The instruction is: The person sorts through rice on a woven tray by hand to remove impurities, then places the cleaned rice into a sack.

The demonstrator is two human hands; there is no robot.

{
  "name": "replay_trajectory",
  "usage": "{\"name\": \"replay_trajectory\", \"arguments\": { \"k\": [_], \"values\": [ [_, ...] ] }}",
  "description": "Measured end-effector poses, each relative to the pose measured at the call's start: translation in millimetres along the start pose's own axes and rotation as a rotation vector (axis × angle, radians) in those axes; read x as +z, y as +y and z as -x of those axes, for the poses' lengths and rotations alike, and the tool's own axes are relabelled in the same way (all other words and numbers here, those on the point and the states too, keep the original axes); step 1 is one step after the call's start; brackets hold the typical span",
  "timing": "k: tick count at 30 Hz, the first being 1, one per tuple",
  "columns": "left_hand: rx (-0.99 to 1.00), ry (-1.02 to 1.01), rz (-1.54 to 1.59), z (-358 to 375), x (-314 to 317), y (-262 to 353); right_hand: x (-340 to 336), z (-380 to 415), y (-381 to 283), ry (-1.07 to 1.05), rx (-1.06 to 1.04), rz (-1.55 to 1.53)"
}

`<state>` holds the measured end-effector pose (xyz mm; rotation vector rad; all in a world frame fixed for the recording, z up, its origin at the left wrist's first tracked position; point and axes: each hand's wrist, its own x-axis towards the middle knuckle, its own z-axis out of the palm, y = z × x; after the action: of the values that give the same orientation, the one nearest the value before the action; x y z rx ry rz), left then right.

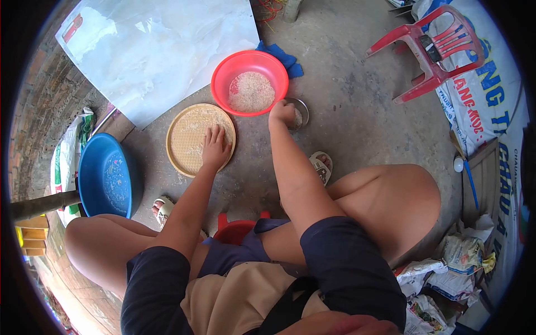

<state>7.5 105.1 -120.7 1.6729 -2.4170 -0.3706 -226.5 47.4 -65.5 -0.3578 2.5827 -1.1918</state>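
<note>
My left hand [215, 147] rests with fingers spread on the grains at the right side of a round woven tray [184, 142]. My right hand [283, 113] is closed over the left edge of a small metal bowl [303, 114] with some grain in it; what its fingers hold, if anything, is hidden. Just behind that hand stands a red basin [222, 75] with a heap of pale grain [252, 92] at its bottom. The tray and the basin both sit on the floor in front of me.
A blue tub [106, 173] with scattered grains stands at the left. A white sheet [162, 50] lies behind the tray, and a blue cloth [285, 58] behind the basin. A red plastic chair [424, 50] is at the back right. Crumpled sacks [446, 273] lie at the lower right.
</note>
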Motion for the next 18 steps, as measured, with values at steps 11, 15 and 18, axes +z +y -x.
{"name": "replay_trajectory", "arguments": {
  "k": [11,15,18],
  "values": [
    [0.151,0.198,0.157,10,-1,8,-6,14,-3,-0.029,0.182,0.299],
    [0.154,0.175,0.176,8,10,8,-8,27,-9,0.157,0.068,0.238],
    [0.129,0.169,0.234,6,12,7,-5,37,-16,0.266,-0.25,0.166]
  ]
}}
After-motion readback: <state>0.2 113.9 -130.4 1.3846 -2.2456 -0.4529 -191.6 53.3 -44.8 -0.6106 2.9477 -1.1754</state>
